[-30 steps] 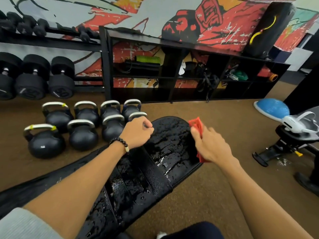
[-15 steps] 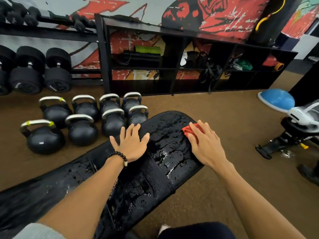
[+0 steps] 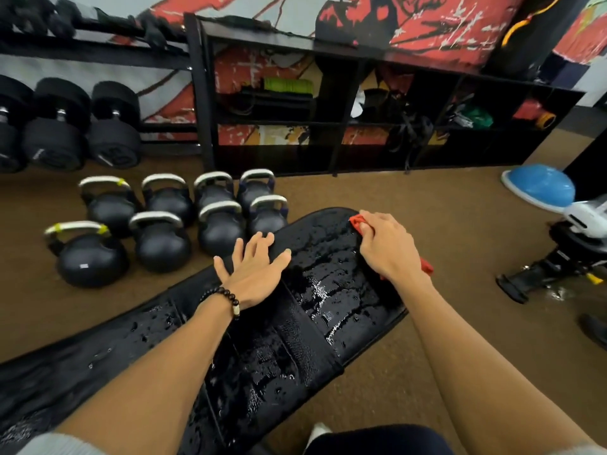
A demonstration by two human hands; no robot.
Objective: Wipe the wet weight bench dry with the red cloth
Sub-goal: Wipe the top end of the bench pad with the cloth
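Head cam: red cloth (image 3: 358, 222) is gripped by the right hand (image 3: 387, 246) on the wet weight bench (image 3: 328, 307); left hand (image 3: 253, 270) is laid flat, fingers spread, nothing held.

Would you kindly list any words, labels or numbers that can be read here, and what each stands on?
No text is legible.
Nearest kettlebell: small pale label, too small to read.
Dumbbells: faint end markings, blurred.
Wall mural: painted shapes, no words made out.
Weight bench, red cloth: no lettering shows.
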